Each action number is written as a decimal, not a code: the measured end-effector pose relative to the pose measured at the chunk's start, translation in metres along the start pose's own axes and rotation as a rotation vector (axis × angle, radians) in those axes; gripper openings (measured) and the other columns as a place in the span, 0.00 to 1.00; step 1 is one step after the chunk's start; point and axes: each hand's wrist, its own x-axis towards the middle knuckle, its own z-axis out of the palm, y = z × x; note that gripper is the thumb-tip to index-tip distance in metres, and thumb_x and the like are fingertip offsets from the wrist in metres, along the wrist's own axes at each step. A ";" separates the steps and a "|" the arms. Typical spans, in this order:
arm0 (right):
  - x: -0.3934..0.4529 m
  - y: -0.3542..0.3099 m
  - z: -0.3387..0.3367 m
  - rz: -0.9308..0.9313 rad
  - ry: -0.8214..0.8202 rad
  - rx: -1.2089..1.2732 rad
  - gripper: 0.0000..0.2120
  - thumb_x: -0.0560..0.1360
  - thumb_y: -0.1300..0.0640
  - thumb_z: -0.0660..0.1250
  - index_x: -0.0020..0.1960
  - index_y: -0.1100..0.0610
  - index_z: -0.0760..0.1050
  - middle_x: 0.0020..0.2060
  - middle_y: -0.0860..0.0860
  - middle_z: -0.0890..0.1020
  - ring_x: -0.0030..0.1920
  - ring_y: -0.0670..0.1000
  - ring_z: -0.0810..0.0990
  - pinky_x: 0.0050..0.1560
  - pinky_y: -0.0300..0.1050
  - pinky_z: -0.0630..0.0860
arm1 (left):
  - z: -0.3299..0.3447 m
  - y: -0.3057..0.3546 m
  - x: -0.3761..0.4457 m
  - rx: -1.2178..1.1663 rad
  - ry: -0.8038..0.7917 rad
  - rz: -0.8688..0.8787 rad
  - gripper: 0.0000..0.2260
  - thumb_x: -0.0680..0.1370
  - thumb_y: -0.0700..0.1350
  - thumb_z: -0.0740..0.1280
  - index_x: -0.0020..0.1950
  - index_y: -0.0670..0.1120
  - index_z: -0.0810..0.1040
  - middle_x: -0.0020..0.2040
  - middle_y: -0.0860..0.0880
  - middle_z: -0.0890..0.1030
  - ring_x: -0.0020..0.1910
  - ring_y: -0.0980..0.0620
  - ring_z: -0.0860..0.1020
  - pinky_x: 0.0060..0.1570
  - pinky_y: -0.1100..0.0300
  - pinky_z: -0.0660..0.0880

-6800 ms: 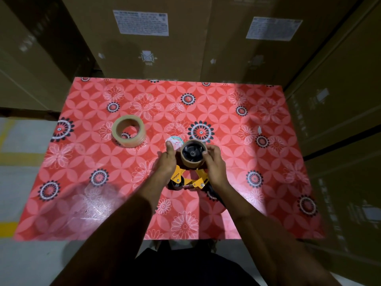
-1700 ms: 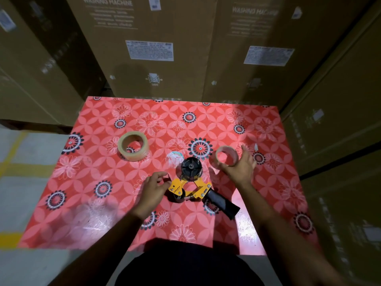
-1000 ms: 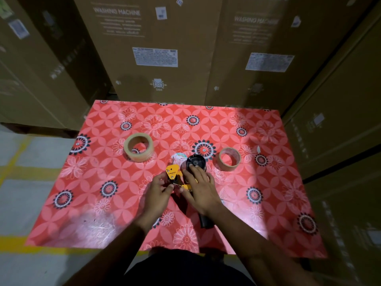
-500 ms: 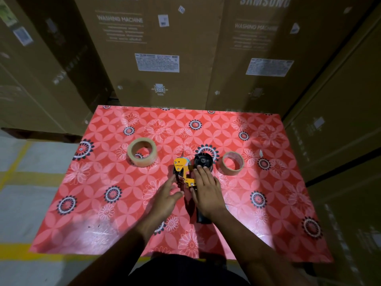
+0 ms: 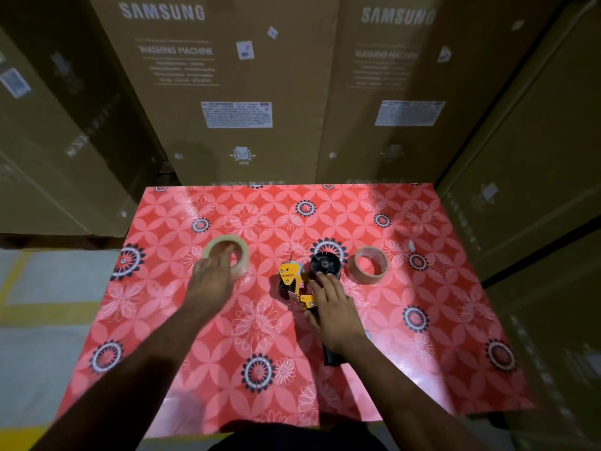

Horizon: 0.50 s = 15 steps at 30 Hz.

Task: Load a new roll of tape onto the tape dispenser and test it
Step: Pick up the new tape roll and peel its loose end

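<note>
Tall washing-machine cartons (image 5: 234,92) wall in the far side of a table (image 5: 439,320) covered in a red flowered cloth. The tape dispenser (image 5: 300,281) lies on its side near the middle, its black spool hub (image 5: 325,262) bare. My right hand (image 5: 335,312) rests on the dispenser's frame with fingers fairly straight, pinning it flat, the fingertips at the edge of the hub. My left hand (image 5: 213,278) reaches over the new roll of tape (image 5: 227,258) to the left, fingers spread and laid across its near rim; I cannot tell whether they have closed on it yet. A thin, spent-looking roll (image 5: 371,265) sits just right of the hub. As I judge it, I am at the pick-up step. Next I need a firm hold around the new roll, then to carry it across and seat its core squarely over the hub, tape unwinding the right way.
</note>
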 end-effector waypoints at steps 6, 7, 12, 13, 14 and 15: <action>0.000 -0.004 -0.008 0.026 0.056 0.117 0.32 0.79 0.47 0.66 0.80 0.50 0.59 0.81 0.53 0.57 0.81 0.58 0.53 0.77 0.61 0.58 | -0.015 0.012 -0.006 -0.073 -0.064 0.022 0.39 0.76 0.29 0.64 0.80 0.57 0.57 0.70 0.39 0.76 0.64 0.37 0.73 0.60 0.39 0.78; 0.000 -0.008 -0.009 0.041 0.094 0.143 0.32 0.78 0.48 0.67 0.79 0.49 0.61 0.80 0.54 0.59 0.80 0.58 0.54 0.76 0.61 0.56 | -0.015 0.016 -0.010 -0.160 -0.039 0.019 0.37 0.77 0.31 0.66 0.79 0.59 0.58 0.73 0.40 0.75 0.63 0.37 0.76 0.56 0.38 0.81; -0.005 -0.043 -0.033 -0.029 0.255 0.520 0.23 0.80 0.50 0.64 0.74 0.51 0.69 0.69 0.50 0.74 0.70 0.51 0.70 0.69 0.58 0.71 | -0.029 0.053 -0.052 -0.859 0.035 -0.155 0.19 0.82 0.45 0.69 0.63 0.68 0.72 0.63 0.50 0.80 0.48 0.36 0.85 0.42 0.33 0.84; -0.009 -0.053 -0.041 -0.068 0.212 0.649 0.22 0.81 0.51 0.64 0.74 0.50 0.68 0.67 0.49 0.76 0.68 0.49 0.73 0.66 0.55 0.74 | -0.032 0.063 -0.061 -0.968 0.047 -0.182 0.14 0.80 0.48 0.71 0.60 0.66 0.75 0.59 0.49 0.82 0.46 0.36 0.85 0.40 0.35 0.84; -0.013 -0.061 -0.049 -0.105 0.166 0.762 0.23 0.81 0.51 0.64 0.75 0.49 0.67 0.66 0.48 0.78 0.65 0.47 0.76 0.64 0.52 0.76 | -0.036 0.073 -0.069 -1.069 0.053 -0.189 0.12 0.77 0.50 0.72 0.58 0.62 0.77 0.54 0.46 0.85 0.45 0.37 0.85 0.39 0.39 0.85; -0.018 -0.066 -0.056 -0.131 0.134 0.846 0.24 0.81 0.52 0.64 0.76 0.48 0.65 0.64 0.47 0.79 0.63 0.45 0.78 0.62 0.49 0.78 | -0.039 0.083 -0.077 -1.176 0.044 -0.187 0.12 0.76 0.48 0.72 0.58 0.57 0.79 0.49 0.43 0.87 0.43 0.38 0.84 0.37 0.46 0.84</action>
